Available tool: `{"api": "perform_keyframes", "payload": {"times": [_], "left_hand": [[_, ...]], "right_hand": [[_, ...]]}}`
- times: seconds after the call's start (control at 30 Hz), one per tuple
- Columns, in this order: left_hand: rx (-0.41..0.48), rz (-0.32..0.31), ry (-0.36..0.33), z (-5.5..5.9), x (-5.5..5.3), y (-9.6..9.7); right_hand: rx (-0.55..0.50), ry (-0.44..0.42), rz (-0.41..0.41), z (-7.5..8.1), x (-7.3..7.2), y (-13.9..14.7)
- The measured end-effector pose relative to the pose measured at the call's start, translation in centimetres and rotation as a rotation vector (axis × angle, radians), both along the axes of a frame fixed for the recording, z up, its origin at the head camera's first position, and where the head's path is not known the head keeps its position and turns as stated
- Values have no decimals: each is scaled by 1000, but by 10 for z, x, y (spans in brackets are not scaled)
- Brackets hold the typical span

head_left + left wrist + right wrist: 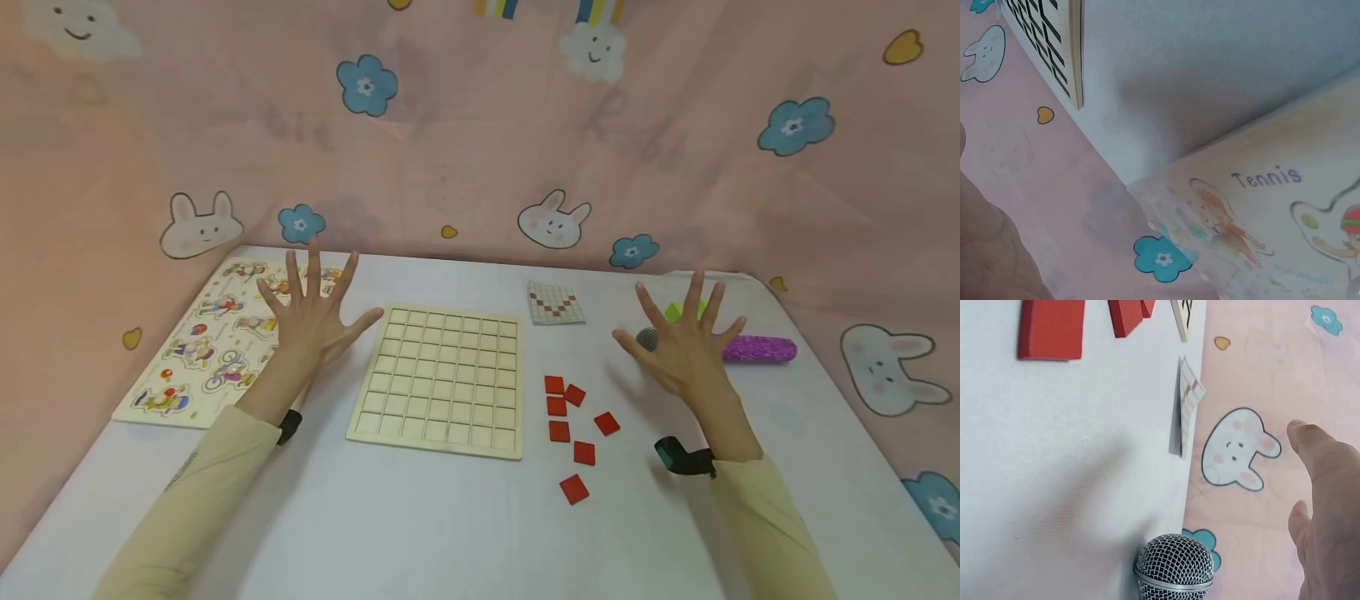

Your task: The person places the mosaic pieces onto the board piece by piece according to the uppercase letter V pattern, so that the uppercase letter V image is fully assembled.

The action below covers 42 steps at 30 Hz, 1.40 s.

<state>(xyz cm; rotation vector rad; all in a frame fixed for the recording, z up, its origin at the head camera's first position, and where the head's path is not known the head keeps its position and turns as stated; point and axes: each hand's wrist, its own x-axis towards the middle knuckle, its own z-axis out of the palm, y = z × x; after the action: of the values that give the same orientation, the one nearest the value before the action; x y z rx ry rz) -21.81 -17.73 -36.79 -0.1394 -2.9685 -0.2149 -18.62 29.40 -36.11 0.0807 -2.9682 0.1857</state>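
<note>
Both hands hover over a white table with fingers spread wide, holding nothing. My left hand (pixel 311 321) is above the right edge of a picture puzzle board (pixel 176 367), part of which it hides. Beside it lies a wooden grid board (pixel 442 379) with bare square cells. My right hand (pixel 686 346) hangs over a microphone, whose mesh head (pixel 1175 559) shows in the right wrist view, with a glittery purple handle (pixel 761 349). Several red square tiles (pixel 584 452) lie loose between the grid board and the right hand.
A small paper card (pixel 555 302) with a printed grid pattern lies behind the tiles. Something bright green (pixel 684 312) is partly hidden behind the right hand. A pink curtain (pixel 450 150) with rabbits and flowers hangs along the back of the table.
</note>
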Motion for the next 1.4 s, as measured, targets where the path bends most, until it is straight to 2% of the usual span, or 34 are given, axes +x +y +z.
{"api": "perform_keyframes", "payload": {"times": [0.13, 0.33, 0.6, 0.83, 0.93, 1.07, 1.2, 1.3, 1.4], "left_hand": [[52, -31, 19, -1, 10, 0], [84, -126, 44, -5, 31, 1], [45, -264, -10, -16, 62, 2], [80, -377, -105, -26, 81, 1], [151, -450, -162, -26, 85, -2], [269, -583, -246, -27, 84, -9], [339, -699, -228, -31, 79, -16], [415, -730, -215, -35, 77, -19], [470, -717, -213, -38, 76, -19]], "right_hand": [[-13, 7, 23, 0, 7, -2], [-54, -24, 40, 0, 23, -5], [-99, 8, 99, -4, 47, -6], [-176, 37, 175, -13, 69, -12], [-200, 54, 225, -18, 76, -13], [-219, 64, 280, -28, 85, -13], [-361, 13, 333, -38, 90, -14], [-485, -21, 369, -44, 91, -15], [-593, -48, 390, -49, 91, -14]]}}
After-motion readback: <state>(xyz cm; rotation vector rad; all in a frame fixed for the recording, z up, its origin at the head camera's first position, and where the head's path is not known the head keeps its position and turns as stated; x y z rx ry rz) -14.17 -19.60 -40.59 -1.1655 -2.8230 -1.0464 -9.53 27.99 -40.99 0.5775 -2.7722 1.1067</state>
